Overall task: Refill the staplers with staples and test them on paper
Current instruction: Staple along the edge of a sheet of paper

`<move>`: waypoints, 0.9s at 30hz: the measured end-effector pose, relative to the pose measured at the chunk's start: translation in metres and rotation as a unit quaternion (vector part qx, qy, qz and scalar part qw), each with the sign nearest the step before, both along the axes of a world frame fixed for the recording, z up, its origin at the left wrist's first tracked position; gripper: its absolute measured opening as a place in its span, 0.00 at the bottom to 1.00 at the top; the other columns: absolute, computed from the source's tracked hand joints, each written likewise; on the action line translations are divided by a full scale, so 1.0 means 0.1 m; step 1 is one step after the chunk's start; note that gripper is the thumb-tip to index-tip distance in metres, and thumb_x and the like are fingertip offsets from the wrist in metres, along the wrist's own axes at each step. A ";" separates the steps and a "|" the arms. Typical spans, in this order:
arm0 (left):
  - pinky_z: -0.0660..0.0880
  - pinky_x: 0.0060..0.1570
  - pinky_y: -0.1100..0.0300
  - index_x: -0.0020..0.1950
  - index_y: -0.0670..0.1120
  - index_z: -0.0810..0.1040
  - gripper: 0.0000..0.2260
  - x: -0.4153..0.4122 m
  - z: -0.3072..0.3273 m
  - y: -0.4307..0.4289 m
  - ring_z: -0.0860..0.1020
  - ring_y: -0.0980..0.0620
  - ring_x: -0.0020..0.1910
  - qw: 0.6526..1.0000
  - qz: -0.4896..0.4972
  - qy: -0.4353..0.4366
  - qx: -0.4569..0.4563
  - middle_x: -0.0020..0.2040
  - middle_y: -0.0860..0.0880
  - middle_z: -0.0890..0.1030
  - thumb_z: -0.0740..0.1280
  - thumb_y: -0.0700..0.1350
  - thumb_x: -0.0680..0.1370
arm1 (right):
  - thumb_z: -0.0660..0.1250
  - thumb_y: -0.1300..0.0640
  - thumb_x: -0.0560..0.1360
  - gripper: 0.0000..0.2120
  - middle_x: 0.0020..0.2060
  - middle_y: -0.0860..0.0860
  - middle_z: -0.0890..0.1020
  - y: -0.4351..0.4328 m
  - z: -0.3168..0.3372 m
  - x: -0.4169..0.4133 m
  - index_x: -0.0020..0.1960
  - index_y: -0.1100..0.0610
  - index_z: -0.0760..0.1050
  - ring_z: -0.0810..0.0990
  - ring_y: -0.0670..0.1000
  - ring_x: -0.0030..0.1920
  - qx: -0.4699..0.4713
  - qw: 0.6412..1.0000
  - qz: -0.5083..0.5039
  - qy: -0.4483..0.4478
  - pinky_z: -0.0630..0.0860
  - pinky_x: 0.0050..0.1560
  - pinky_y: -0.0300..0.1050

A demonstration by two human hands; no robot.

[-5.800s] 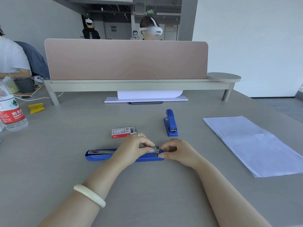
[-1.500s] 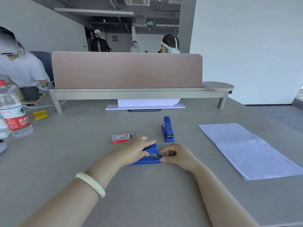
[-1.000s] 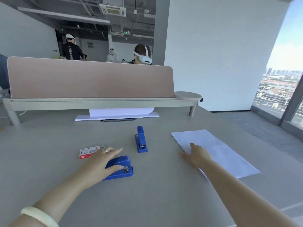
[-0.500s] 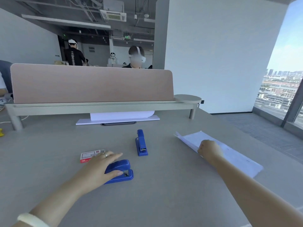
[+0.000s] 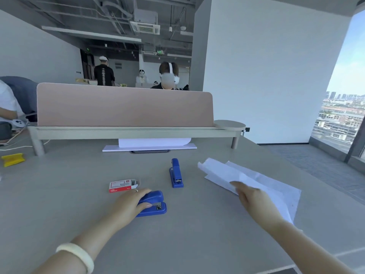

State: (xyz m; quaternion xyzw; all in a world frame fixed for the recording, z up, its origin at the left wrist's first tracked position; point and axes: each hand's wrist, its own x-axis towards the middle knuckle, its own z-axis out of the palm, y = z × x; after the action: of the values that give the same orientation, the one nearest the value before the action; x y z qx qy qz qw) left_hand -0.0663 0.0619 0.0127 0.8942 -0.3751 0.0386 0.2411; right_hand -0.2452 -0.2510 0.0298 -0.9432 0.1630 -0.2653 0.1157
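Note:
A closed blue stapler (image 5: 156, 204) lies on the grey desk in front of me, and my left hand (image 5: 130, 204) rests over its left part, gripping it. My right hand (image 5: 254, 200) holds the near edge of a white sheet of paper (image 5: 223, 172), lifted off the paper stack (image 5: 276, 186) at the right. A second blue stapler (image 5: 175, 176) lies further back, closed, pointing towards me. A red-and-white staple box (image 5: 122, 185) sits just behind my left hand.
A pink divider screen (image 5: 124, 107) on a low shelf closes off the back of the desk, with a white paper holder (image 5: 150, 146) beneath it. A yellow object (image 5: 12, 159) lies far left. People with headsets sit beyond and at left.
The stapler that lay open was shut under my left hand. My right hand left it, reached right to the paper stack, and now lifts the top sheet by its edge.

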 end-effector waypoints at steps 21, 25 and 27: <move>0.66 0.40 0.65 0.53 0.49 0.76 0.06 -0.51 0.02 0.64 0.76 0.50 0.44 0.998 0.024 0.043 -0.039 0.46 0.51 0.80 0.64 0.46 0.77 | 0.59 0.63 0.75 0.12 0.51 0.48 0.84 1.17 -0.40 -0.21 0.51 0.55 0.80 0.80 0.50 0.55 -0.008 0.957 0.281 0.065 0.74 0.55 0.42; 0.69 0.46 0.61 0.57 0.49 0.76 0.09 -0.46 0.02 0.63 0.77 0.50 0.48 0.998 0.028 0.046 -0.035 0.50 0.51 0.80 0.64 0.46 0.77 | 0.59 0.64 0.69 0.12 0.44 0.43 0.84 1.16 -0.43 -0.22 0.42 0.50 0.77 0.81 0.49 0.50 0.051 0.956 0.275 0.084 0.76 0.52 0.45; 0.71 0.48 0.59 0.58 0.50 0.75 0.10 -0.41 0.04 0.61 0.77 0.51 0.50 0.998 0.031 0.047 -0.030 0.52 0.52 0.80 0.64 0.46 0.77 | 0.60 0.62 0.68 0.11 0.46 0.41 0.82 1.15 -0.42 -0.23 0.43 0.48 0.75 0.81 0.48 0.51 0.086 0.954 0.271 0.099 0.76 0.53 0.43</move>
State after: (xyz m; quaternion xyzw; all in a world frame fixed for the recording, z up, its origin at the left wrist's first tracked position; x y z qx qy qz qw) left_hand -0.1075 0.1227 0.0163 0.8987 -0.3340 0.0148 0.2837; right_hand -0.2684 -0.1364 -0.0118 -0.9598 -0.0659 -0.1147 0.2474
